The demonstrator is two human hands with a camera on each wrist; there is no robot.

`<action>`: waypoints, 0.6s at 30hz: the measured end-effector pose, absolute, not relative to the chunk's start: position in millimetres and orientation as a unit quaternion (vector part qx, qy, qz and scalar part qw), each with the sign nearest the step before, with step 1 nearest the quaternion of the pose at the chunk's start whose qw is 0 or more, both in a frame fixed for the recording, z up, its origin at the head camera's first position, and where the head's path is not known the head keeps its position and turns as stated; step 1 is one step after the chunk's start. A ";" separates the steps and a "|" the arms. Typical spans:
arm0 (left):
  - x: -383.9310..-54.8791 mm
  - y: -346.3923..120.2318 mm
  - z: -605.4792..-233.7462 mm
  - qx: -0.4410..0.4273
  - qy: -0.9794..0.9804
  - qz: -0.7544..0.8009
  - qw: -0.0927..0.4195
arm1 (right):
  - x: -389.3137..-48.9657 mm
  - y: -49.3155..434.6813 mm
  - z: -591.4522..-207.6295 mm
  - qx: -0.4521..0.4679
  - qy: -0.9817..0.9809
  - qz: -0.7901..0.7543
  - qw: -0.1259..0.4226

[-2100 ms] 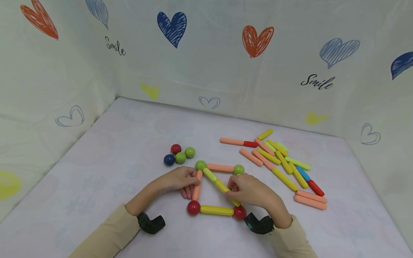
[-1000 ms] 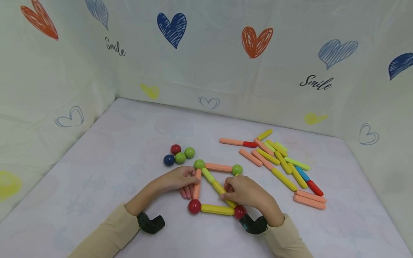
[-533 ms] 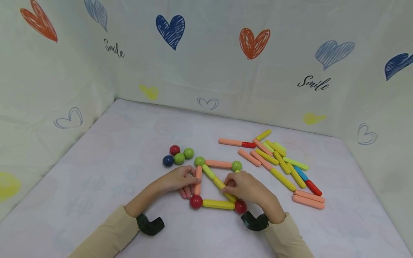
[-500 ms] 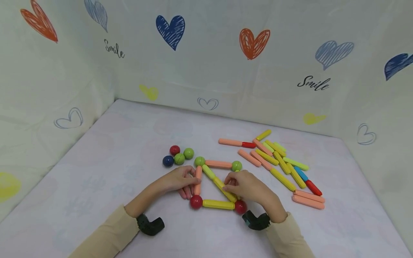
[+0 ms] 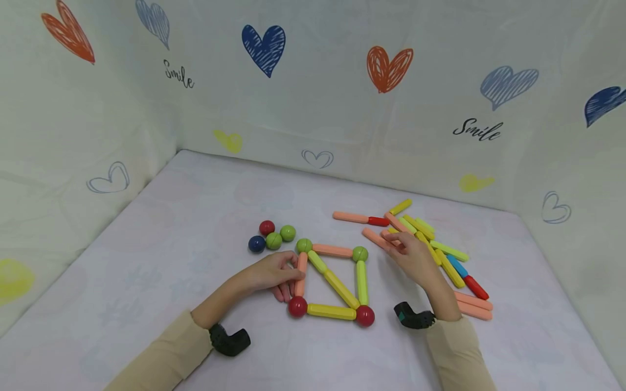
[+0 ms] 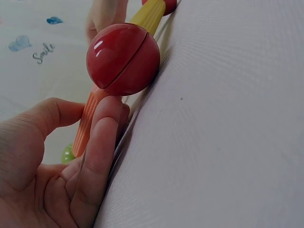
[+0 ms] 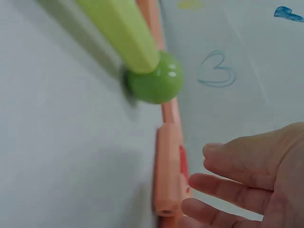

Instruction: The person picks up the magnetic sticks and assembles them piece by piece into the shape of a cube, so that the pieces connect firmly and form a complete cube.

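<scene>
A four-sided frame of sticks and balls lies on the table, with two green balls at the back, a red ball [image 5: 298,307] at front left and another red ball [image 5: 364,315] at front right. My left hand [image 5: 274,274] pinches its left salmon stick [image 6: 84,126] between thumb and fingers. A diagonal of a lime stick [image 5: 317,262] and a yellow stick [image 5: 342,289] crosses the frame. A lime stick [image 5: 362,282] forms the right side. My right hand [image 5: 414,260] hovers at the loose sticks, fingers spread near a salmon stick [image 7: 167,171], apparently not gripping it.
Several loose sticks, among them a blue stick [image 5: 457,265] and a red stick [image 5: 476,287], lie to the right, partly under my right hand. Loose balls, including a blue ball [image 5: 256,244], sit behind my left hand. A white cloth [image 5: 313,108] with printed hearts hangs behind the table.
My right hand has left the yellow diagonal stick and moved right and back to the loose sticks, uncovering the frame's right side. My left hand stays on the salmon stick.
</scene>
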State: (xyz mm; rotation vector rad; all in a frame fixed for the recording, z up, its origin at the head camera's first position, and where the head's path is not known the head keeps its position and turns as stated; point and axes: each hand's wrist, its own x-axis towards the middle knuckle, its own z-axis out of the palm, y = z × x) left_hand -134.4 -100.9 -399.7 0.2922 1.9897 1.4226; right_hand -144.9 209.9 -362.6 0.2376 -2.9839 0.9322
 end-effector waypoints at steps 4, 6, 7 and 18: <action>-135.4 -100.7 -400.9 0.108 0.762 0.545 0.332 | -149.8 209.4 -373.4 0.048 -0.964 0.261 -0.008; -135.5 -100.2 -400.6 0.103 0.761 0.546 0.334 | -151.0 208.3 -377.4 0.025 -0.970 0.241 -0.020; -135.4 -100.0 -400.7 0.103 0.762 0.546 0.333 | -151.3 207.5 -378.5 0.017 -0.971 0.236 -0.024; -133.6 -99.3 -399.7 0.091 0.759 0.551 0.334 | -153.4 206.3 -381.2 0.015 -0.971 0.236 -0.036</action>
